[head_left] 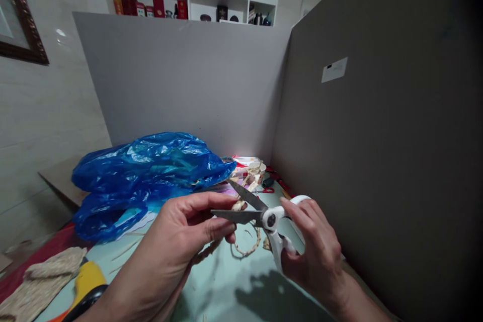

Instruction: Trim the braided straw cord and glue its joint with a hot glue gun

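My left hand [177, 234] pinches a pale braided straw cord [238, 205] between thumb and fingers. Part of the cord hangs below the fingers, and a curled loop of straw braid shows just behind them. My right hand [317, 244] grips the white-handled scissors [270, 220], with finger and thumb at the handle loops. Their dark blades are spread apart and point left, around the cord close to my left fingertips. Whether the blades touch the cord I cannot tell. Some of the cord is hidden by my left hand.
A crumpled blue plastic bag [154, 161] fills the back left of the pale green table [215, 292]. Lower left lie a woven straw piece [49, 282] and a yellow-and-black tool [88, 279]. Red-handled scissors [267, 190] lie behind. Grey panels [188, 75] stand behind and at right.
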`<state>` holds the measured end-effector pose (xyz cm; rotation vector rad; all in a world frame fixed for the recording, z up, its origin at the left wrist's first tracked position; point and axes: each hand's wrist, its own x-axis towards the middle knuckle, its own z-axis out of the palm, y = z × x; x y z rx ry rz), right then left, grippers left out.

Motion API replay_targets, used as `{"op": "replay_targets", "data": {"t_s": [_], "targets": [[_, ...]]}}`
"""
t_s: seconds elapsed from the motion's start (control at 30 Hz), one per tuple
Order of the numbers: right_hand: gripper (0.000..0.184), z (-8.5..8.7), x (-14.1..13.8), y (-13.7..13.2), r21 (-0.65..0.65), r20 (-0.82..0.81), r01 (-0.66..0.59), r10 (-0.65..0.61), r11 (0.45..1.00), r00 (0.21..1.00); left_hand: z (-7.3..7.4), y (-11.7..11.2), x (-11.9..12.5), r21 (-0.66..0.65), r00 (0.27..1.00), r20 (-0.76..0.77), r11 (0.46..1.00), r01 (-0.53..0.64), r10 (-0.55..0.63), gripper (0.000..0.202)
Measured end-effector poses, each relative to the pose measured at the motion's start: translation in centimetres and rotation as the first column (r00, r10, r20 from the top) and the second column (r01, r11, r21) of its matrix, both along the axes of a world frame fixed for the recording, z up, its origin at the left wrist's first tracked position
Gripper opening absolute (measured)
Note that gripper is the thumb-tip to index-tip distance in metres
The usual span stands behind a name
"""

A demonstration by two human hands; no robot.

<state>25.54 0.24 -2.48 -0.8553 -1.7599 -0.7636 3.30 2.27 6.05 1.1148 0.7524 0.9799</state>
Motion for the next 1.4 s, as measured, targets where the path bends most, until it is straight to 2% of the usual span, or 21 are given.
{"op": "replay_targets", "data": {"t_s": [0.2, 0.4, 0.5, 0.63, 0.77, 0.83, 0.87, 0.9, 0.93, 0.97, 1.03, 1.1, 1.2, 1.3, 1.4], "targets": [[0.072, 0.3, 0.1, -0.1, 0.061, 0.068, 0.072, -0.076, 0.996, 0.995, 0.4, -0.1, 0.1, 0.037, 1.0, -0.01, 0.999, 0.002, -0.002, 0.015], [0.07, 0.4, 0.7, -0.2, 0.067, 0.073, 0.098, -0.102, 0.993, 0.992, 0.4, 0.1, -0.2, 0.06, 0.99, -0.137, 0.997, 0.041, -0.032, 0.02], [0.074, 0.8, 0.8, -0.4, 0.089, 0.082, 0.142, -0.149, 0.986, 0.985, 0.5, 0.1, -0.2, 0.1, 0.985, -0.167, 0.993, 0.057, -0.04, 0.012], [0.071, 1.1, 0.9, -0.5, 0.084, 0.08, 0.136, -0.143, 0.987, 0.986, 0.5, 0.2, -0.3, 0.127, 0.984, -0.172, 0.989, 0.073, -0.05, 0.008], [0.062, 1.0, 0.8, -0.5, 0.005, 0.057, 0.078, -0.078, 0.997, 0.995, 0.5, 0.2, 0.0, 0.108, 0.989, -0.105, 0.987, 0.117, -0.106, 0.01], [0.049, 0.8, 0.3, -0.6, -0.117, -0.053, -0.001, -0.005, 0.993, 0.999, 0.3, 0.1, 0.2, 0.072, 0.989, -0.056, 0.988, 0.137, -0.133, 0.01], [0.04, 0.7, 0.0, -0.5, -0.211, -0.16, -0.058, 0.024, 0.976, 0.987, 0.2, 0.0, 0.2, 0.057, 0.989, -0.039, 0.988, 0.145, -0.143, 0.01], [0.032, 0.6, -0.4, -0.5, -0.308, -0.305, -0.137, 0.039, 0.942, 0.952, 0.1, 0.0, 0.3, 0.044, 0.989, -0.026, 0.988, 0.148, -0.147, 0.01], [0.025, 0.5, -0.7, -0.3, -0.392, -0.468, -0.235, 0.027, 0.89, 0.883, 0.1, -0.1, 0.2, 0.035, 0.989, -0.016, 0.988, 0.151, -0.15, 0.011], [0.023, 0.4, -1.0, -0.1, -0.444, -0.622, -0.345, -0.007, 0.827, 0.783, 0.0, -0.1, 0.2, 0.026, 0.988, -0.007, 0.988, 0.154, -0.154, 0.011], [0.034, 0.4, -1.4, 0.4, -0.456, -0.828, -0.558, -0.101, 0.693, 0.551, 0.1, -0.3, 0.1, 0.0, 0.986, 0.011, 0.986, 0.169, -0.169, 0.011], [0.046, 0.5, -1.5, 0.8, -0.398, -0.908, -0.686, -0.156, 0.609, 0.389, 0.2, -0.4, 0.1, -0.01, 0.982, 0.008, 0.982, 0.19, -0.19, 0.011], [0.05, 1.0, -1.6, 1.0, -0.322, -0.945, -0.769, -0.135, 0.552, 0.298, 0.1, -0.5, 0.3, 0.006, 0.978, -0.061, 0.98, 0.201, -0.2, 0.009], [0.05, 1.8, -1.8, 0.5, -0.242, -0.969, -0.828, -0.088, 0.506, 0.23, -0.4, -0.5, 0.8, 0.038, 0.965, -0.174, 0.978, 0.204, -0.194, 0.023], [0.043, 2.6, -1.9, -0.2, -0.175, -0.984, -0.869, -0.055, 0.462, 0.169, -1.0, -0.6, 1.1, 0.06, 0.948, -0.259, 0.976, 0.21, -0.188, 0.024]]}}
